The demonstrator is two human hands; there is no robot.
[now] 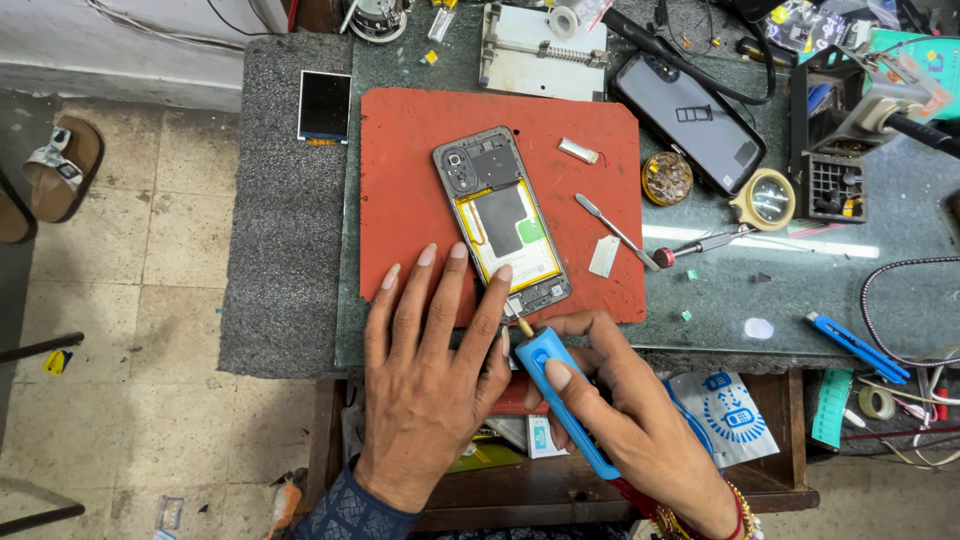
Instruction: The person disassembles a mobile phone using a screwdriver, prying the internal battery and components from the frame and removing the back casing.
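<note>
Fingers (425, 270) of my left hand (425, 385) lie spread and flat, holding nothing, on the dark green tabletop (800, 290) and the red rubber work mat (410, 190), the tips touching the lower end of the opened black smartphone with its yellow-edged battery (503, 221), which lies tilted at the mat's centre. My right hand (630, 400) grips a blue plastic-handled screwdriver (562, 398), its tip at the phone's bottom edge. Beside the phone rest a thin metal spudger (612, 226) and a small white tag (604, 256).
</note>
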